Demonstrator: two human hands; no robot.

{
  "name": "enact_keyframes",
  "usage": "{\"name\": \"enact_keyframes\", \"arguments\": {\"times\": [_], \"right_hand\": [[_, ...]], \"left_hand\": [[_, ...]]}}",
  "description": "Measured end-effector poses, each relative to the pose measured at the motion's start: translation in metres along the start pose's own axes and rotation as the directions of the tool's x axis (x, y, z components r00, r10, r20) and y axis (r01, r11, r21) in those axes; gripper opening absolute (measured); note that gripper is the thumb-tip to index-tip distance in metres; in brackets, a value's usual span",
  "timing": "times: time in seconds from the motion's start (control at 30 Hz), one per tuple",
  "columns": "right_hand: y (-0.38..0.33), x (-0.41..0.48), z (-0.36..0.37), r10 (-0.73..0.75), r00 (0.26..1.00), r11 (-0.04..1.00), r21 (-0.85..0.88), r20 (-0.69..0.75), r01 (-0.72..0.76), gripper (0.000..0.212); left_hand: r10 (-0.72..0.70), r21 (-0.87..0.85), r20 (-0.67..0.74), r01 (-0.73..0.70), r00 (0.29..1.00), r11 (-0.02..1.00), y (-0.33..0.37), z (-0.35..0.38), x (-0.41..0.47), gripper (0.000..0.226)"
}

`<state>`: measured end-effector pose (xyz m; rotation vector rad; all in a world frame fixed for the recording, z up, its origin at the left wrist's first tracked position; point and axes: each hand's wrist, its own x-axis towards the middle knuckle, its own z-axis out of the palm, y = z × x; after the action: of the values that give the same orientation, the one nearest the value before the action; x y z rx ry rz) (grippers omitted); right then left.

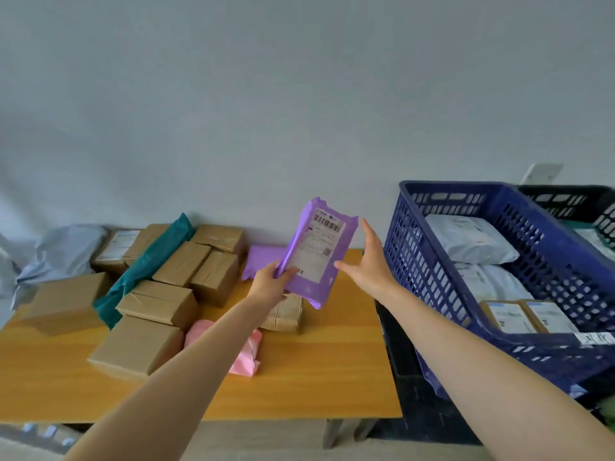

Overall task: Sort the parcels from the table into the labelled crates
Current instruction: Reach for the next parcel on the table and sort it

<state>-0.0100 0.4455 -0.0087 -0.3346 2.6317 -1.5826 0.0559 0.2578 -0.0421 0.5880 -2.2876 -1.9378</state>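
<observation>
Purple mailer [316, 254] is in the air over the back of the table [299, 377], short of the blue crate [432, 254]. Left hand [273, 281] pinches its lower left edge, thumb on the label face. Right hand [369, 261] is spread flat and holds nothing. It sits just beside the mailer's right edge, contact unclear.

Long axis is near upright, top leaning slightly right. Label faces the camera, barcode end up.

Progress looks partway:
- **Done:** blue crate holds white mailers [472, 241] and two labelled boxes [529, 316].
- **Left:** a cluster of cardboard boxes [181, 264], plus the green mailer [146, 271], pink mailer [246, 357], grey mailer [63, 251] and second purple mailer [263, 261].
</observation>
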Motion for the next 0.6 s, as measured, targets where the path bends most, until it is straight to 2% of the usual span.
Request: {"name": "enact_keyframes", "arguments": {"times": [0.17, 0.23, 0.33, 0.5, 0.6], "right_hand": [[-0.004, 0.007, -0.011, 0.022, 0.996, 0.992, 0.119, 0.089, -0.032, 0.097], [-0.007, 0.01, -0.015, -0.004, 0.995, 0.987, 0.162, 0.097, -0.011, 0.089], [-0.012, 0.014, -0.02, -0.005, 0.996, 0.969, 0.245, 0.084, -0.016, 0.08], [-0.023, 0.025, -0.027, 0.012, 0.997, 0.955, 0.295, 0.075, -0.033, 0.083], [-0.031, 0.031, -0.031, 0.005, 0.997, 0.954, 0.298, 0.083, -0.03, 0.09]], "left_hand": [[0.027, -0.149, 0.057, -0.018, 0.998, 0.989, 0.029, 0.01, -0.001, 0.007], [0.057, -0.13, 0.085, -0.046, 0.995, 0.991, 0.038, 0.012, -0.001, 0.016], [0.087, -0.061, 0.079, -0.083, 0.993, 0.995, 0.048, 0.012, 0.001, 0.014], [0.116, 0.008, 0.06, -0.116, 0.991, 0.993, 0.07, 0.006, 0.008, 0.003], [0.136, 0.045, 0.092, -0.14, 0.986, 0.989, 0.087, -0.003, 0.008, 0.028]]}}
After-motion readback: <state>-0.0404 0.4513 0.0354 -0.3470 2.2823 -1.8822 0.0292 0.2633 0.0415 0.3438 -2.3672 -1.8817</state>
